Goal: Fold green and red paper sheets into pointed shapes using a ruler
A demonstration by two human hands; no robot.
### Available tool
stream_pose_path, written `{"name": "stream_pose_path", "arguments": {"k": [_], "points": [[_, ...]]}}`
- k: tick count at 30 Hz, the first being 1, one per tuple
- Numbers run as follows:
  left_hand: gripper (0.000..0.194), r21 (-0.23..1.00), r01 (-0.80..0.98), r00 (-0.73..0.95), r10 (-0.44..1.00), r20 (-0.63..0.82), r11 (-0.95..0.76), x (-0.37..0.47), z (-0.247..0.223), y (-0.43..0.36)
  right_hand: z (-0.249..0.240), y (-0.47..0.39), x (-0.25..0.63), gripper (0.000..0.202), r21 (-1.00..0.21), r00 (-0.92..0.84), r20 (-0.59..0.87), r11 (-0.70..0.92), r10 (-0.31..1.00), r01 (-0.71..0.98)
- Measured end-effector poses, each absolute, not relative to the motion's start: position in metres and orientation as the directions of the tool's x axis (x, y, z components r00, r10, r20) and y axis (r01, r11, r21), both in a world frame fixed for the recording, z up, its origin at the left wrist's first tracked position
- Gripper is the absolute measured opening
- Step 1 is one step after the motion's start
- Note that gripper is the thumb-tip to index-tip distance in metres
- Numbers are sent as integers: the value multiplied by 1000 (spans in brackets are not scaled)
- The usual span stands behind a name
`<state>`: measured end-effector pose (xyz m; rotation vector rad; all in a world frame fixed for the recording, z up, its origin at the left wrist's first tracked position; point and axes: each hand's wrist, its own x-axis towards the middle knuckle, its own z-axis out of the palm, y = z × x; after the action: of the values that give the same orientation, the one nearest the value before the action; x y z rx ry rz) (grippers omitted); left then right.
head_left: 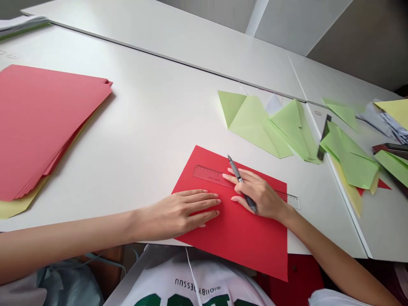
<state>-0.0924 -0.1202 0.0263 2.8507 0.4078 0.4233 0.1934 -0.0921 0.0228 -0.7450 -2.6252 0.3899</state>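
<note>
The left hand (183,213) rests on a red paper sheet (236,238) at the near edge of the table (143,127); the right hand (260,194) holds a gray pen (235,171) over a transparent ruler (204,173). Red sheets (47,127) lie stacked left, folded green papers (250,117) far right.

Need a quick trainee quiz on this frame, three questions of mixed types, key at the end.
1. Open: what does the right hand hold?
2. True or false: the clear ruler lies wholly within the edges of the single red sheet.
3. Multiple choice: which colour of paper shows under the stack of red sheets at the left of the view?
A) blue
B) yellow
C) black

Key:
1. A grey pen.
2. False: one end of the ruler sticks out past the sheet's right edge.
3. B: yellow paper shows along the bottom of the stack.
</note>
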Motion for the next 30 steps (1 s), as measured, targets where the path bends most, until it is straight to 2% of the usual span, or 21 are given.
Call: {"name": "stream_pose_path", "arguments": {"k": [4,8,11,17,21,30], "points": [[45,235,230,923,288,255,-944,-79,16,-104,11,-93,190,15,-441,-721,309,765,621,470],[56,208,262,931,304,202,-942,-77,12,-96,8,-81,183,18,-498,-697,313,737,645,457],[58,219,285,926,327,188,-933,-79,14,-95,8,-71,176,26,-534,-698,304,723,648,439],[58,272,285,937,327,121,-919,-80,16,-97,8,-56,160,31,-544,-679,318,714,662,442],[57,252,297,943,325,75,-921,-80,17,-99,8,-56,156,29,-561,-655,330,700,679,443],[55,232,291,944,318,89,-928,-81,18,-100,9,-57,162,26,-575,-647,303,675,700,462]]}}
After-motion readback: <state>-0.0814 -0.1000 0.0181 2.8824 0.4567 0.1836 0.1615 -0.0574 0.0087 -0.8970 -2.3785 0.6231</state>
